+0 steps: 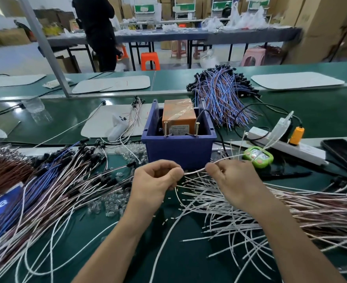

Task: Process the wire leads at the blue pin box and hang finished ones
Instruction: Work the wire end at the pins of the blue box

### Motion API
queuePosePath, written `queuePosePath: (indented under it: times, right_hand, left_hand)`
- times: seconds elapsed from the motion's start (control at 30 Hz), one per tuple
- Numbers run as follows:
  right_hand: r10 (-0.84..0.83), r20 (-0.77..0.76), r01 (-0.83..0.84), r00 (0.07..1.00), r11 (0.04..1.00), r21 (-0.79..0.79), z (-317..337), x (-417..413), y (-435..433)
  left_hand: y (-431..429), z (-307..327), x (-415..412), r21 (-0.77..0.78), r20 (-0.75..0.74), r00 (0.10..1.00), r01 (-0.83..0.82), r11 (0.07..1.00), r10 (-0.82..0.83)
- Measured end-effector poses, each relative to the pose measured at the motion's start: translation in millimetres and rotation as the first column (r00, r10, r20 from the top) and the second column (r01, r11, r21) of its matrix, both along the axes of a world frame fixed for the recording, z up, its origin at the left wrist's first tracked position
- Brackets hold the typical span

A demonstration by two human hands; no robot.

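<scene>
Green matting covers the worktop (189, 252), with further benches, cartons and a standing person (99, 27) seen in the workshop behind it. Near the middle of the worktop the blue pin box (178, 148) is set, with an orange unit (178, 117) inside it and two brass pins (165, 129) standing upright at its near wall. Just in front of the box a single wire lead (195, 171) is held between both hands, clear of the mat. The left hand (156, 178) is curled, with the lead pinched between thumb and forefinger; the right hand (231, 180) is likewise curled, with the same lead pinched at its fingertips, and the lead's far end is seen running on past it toward the right. A loose pile of white and pink leads (270, 211) is spread toward the right edge, under the right wrist. Leads with black caps (56, 180) are heaped toward the left edge, and small clear parts (107, 205) are scattered beside them. A blue and brown bundle (223, 94) is laid behind the box toward the far edge. A green counter (258, 156), a white power strip (280, 144) and a dark phone (344, 154) are placed to the right of the box.
</scene>
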State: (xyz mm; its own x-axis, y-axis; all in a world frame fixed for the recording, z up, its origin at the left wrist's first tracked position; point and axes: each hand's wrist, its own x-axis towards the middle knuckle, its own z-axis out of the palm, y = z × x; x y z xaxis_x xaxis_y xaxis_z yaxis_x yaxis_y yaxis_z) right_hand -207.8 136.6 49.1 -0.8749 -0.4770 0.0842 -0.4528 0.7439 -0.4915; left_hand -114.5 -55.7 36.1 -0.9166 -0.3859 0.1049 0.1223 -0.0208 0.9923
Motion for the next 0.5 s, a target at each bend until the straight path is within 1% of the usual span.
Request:
queuePosePath:
  times: [0.07, 0.17, 0.27, 0.4, 0.47, 0.5]
  right_hand:
    - [0.003, -0.020, -0.002, 1.000, 0.997, 0.083, -0.7, 2.1, -4.3]
    - [0.018, -0.023, -0.016, 1.000, 0.996, 0.086, -0.5, 3.5, -5.4]
    - [0.027, 0.034, -0.029, 0.999, 0.999, 0.031, -1.9, 2.2, -3.5]
    - [0.021, 0.151, -0.010, 0.988, 0.997, -0.073, -4.4, 0.8, -1.4]
    - [0.023, 0.153, -0.012, 0.988, 0.997, -0.077, -3.2, 2.0, -2.4]
    - [0.013, 0.119, -0.005, 0.993, 0.998, -0.067, -2.0, 3.8, -3.7]
  left_hand:
    - [-1.5, 0.3, -0.1, 0.053, -0.023, 1.000, 0.009, 0.999, -0.008]
    - [-4.4, -0.3, -1.3, 0.160, -0.038, 0.999, -0.019, 0.987, 0.025]
    - [-8.5, -1.5, -2.6, 0.211, -0.031, 0.998, -0.047, 0.976, 0.055]
    - [-9.5, -0.6, -2.5, 0.242, -0.038, 0.996, -0.065, 0.968, 0.076]
    - [-8.2, 0.6, -1.9, 0.238, -0.047, 0.996, -0.058, 0.970, 0.071]
    - [-7.3, 1.1, -1.4, 0.234, -0.048, 0.996, -0.058, 0.970, 0.071]
